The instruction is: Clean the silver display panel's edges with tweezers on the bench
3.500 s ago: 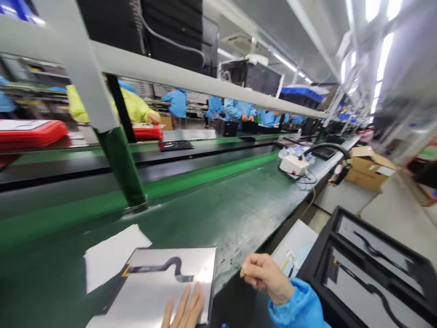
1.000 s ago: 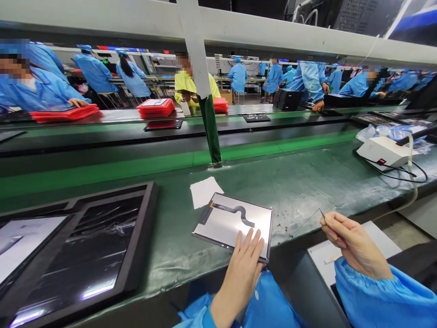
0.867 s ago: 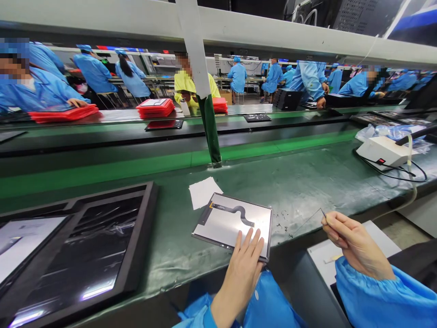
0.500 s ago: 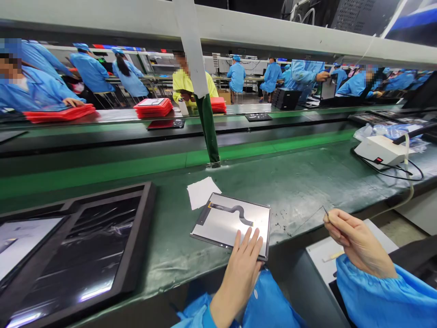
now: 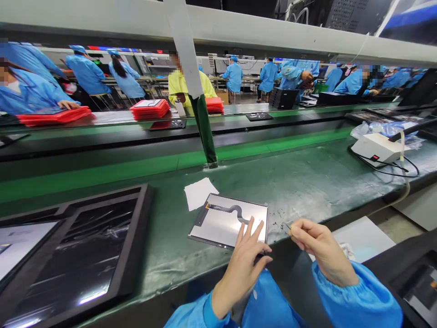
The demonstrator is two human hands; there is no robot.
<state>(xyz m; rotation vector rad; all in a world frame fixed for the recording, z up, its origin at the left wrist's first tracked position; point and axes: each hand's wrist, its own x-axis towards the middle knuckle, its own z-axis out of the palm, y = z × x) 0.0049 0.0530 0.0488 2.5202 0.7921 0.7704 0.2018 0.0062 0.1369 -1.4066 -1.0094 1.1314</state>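
Observation:
A tablet-sized display panel [image 5: 218, 223] lies back side up on the green bench, its silvery backing crossed by a dark curved flex cable [image 5: 235, 209]. My left hand [image 5: 241, 262] is at the panel's near right corner with fingers spread over it; whether the fingertips press down is hard to tell. To the right of the panel, my right hand [image 5: 319, 248] pinches a thin dark strip [image 5: 288, 226], mostly hidden by the fingers. Small dark scraps [image 5: 279, 219] lie on the bench between the panel and that hand. White paper sheets [image 5: 200, 193] rest behind the panel.
A black foam tray [image 5: 145, 218] with display panels stands at left. At right are a white device [image 5: 377, 150] with a black cable and plastic wrapping. A green-wrapped post [image 5: 205, 136] rises behind the bench. Co-workers in blue sit across the line, near red stacks [image 5: 150, 110].
My right hand has come left and slightly down with the dark strip, closer to the panel. My left hand's thumb and fingers have spread apart and the hand has tilted at the panel's corner.

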